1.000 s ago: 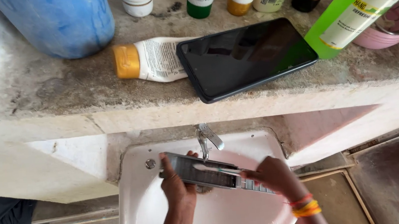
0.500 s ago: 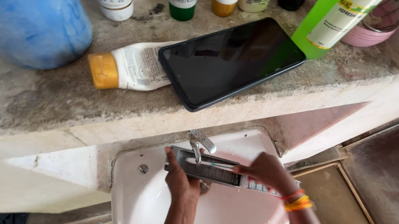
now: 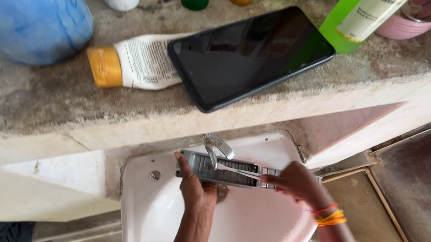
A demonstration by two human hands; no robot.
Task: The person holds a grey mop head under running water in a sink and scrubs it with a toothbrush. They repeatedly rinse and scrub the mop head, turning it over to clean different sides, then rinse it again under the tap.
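Over a white wash basin [image 3: 146, 217], my left hand [image 3: 194, 183] grips the left end of a long grey slatted metal piece [image 3: 223, 172]. My right hand [image 3: 297, 181], with orange and yellow bangles on the wrist, holds its right end. The piece lies nearly level, just under the chrome tap [image 3: 217, 148] at the basin's back. What the right fingers pinch besides the piece I cannot tell.
A concrete shelf [image 3: 35, 107] juts out above the basin. On it lie a black phone [image 3: 251, 55], a white tube with a yellow cap [image 3: 131, 64], a blue container [image 3: 22, 26], a green bottle [image 3: 373, 6], a pink cup [image 3: 416, 15] and several upright tubes.
The metal piece has levelled out and shifted slightly up under the tap. My right hand slid outward toward its right end. The view drifted a little.
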